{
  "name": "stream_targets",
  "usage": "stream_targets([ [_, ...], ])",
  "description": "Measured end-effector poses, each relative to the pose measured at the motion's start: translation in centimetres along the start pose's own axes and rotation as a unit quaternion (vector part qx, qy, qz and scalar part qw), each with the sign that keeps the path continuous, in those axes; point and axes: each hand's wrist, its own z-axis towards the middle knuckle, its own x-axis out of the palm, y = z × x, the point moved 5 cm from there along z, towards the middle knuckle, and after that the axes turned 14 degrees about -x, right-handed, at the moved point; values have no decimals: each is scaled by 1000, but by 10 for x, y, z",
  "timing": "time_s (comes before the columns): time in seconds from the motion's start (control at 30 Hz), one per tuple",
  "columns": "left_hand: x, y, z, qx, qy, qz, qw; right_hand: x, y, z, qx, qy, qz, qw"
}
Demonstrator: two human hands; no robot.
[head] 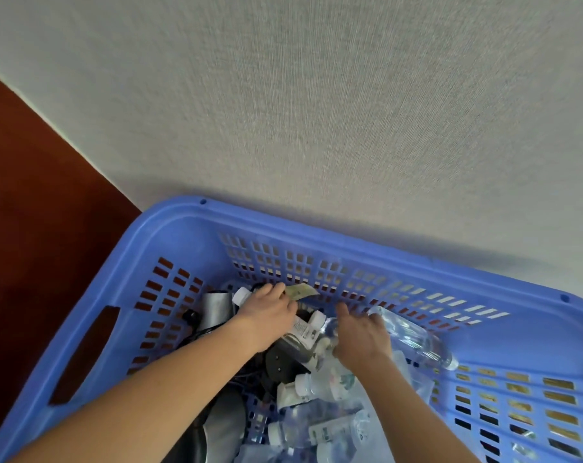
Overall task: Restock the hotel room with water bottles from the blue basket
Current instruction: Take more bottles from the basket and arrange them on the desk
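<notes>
Drop the yellowish packet [301, 291] pinched in the left hand [270, 310]; wrap the spread, empty right hand [362, 337] round 1 clear bottle [417, 340] right of centre.

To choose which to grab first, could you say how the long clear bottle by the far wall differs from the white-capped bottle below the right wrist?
The long clear bottle lies along the basket wall; the white-capped bottle sits among other bottles. The long one shows no label; the other has a printed one. Both lie sideways.
</notes>
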Motion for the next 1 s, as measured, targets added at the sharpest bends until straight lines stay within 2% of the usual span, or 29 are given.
stream_targets([
  [0.2, 11, 22, -14, 5, 87, -66, 994, -24, 5, -12, -12, -77, 40, 996],
  [0.43, -20, 37, -35, -9, 78, -107, 991, -37, 26, -31, -84, -107, 133, 982],
  [0.57, -36, 29, -45, 16, 184, -239, 953, -33, 32, -40, -99, -89, 151, 980],
  [0.63, -43, 28, -48, 53, 204, -310, 927, -34, 27, -44, -89, -93, 173, 977],
  [0.7, -48, 25, -49, 77, 183, -363, 910, -34, 20, -47, -72, -107, 201, 971],
  [0.87, -34, -4, -58, 119, 96, -402, 903, -31, 11, -53, -97, -125, 221, 962],
  [1.0, -15, -27, -58, 120, 33, -302, 945, -18, 6, -48, -100, -112, 223, 963],
])
